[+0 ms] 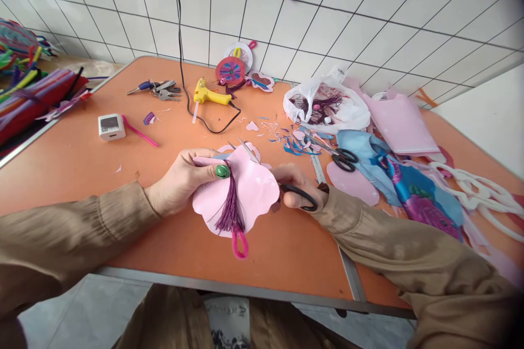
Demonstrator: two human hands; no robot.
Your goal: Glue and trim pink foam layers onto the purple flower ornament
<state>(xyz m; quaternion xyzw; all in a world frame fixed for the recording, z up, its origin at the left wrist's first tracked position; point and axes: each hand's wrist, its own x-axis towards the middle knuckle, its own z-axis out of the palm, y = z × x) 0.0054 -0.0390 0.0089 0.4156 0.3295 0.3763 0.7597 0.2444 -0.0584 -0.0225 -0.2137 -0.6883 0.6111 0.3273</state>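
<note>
Clearly, both grips are full. The left hand (178, 181) pinches the pink piece (257, 188) at its left side, thumb by the green bell (222, 171), holding it above the near part of the tabletop (164, 251). The purple tassel (231, 204) hangs down over its face, and the pink loop (240, 256) sticks out past the near edge. The right hand (301, 180) holds the scissors (301, 191) by their black handles at the other side; their tips show beyond the piece's far edge, slightly apart. Past the hands lie the glue gun (215, 97), keys (166, 90) and scraps (301, 144), with a second pair of scissors (343, 161) near the plastic bag (356, 114).
</note>
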